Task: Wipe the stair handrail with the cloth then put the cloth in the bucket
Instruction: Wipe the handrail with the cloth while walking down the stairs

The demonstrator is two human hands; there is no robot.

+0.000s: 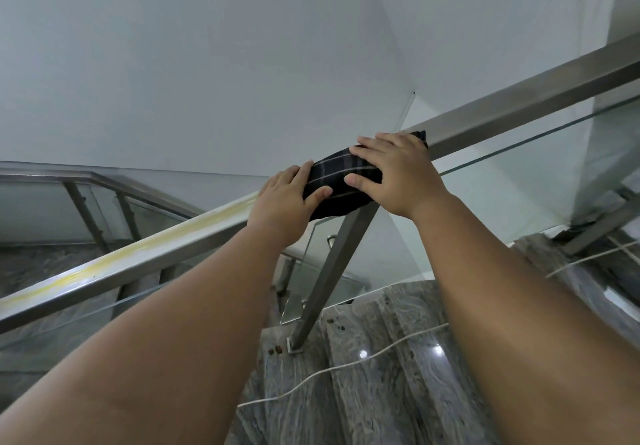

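A square steel stair handrail (519,101) runs diagonally from lower left to upper right. A dark plaid cloth (341,181) is draped over it above a slanted post. My left hand (284,205) grips the cloth's lower-left end, thumb across the fabric. My right hand (398,171) presses flat on its upper-right part, fingers spread over the rail. A yellowish smear (145,242) streaks the rail's top face to the left of my left hand. No bucket is in view.
A steel post (329,278) slants down from under the cloth to a marble stair tread (381,375). Glass panels (519,181) hang below the rail. A white cord (346,365) trails across the steps. A lower rail flight (104,181) is at left.
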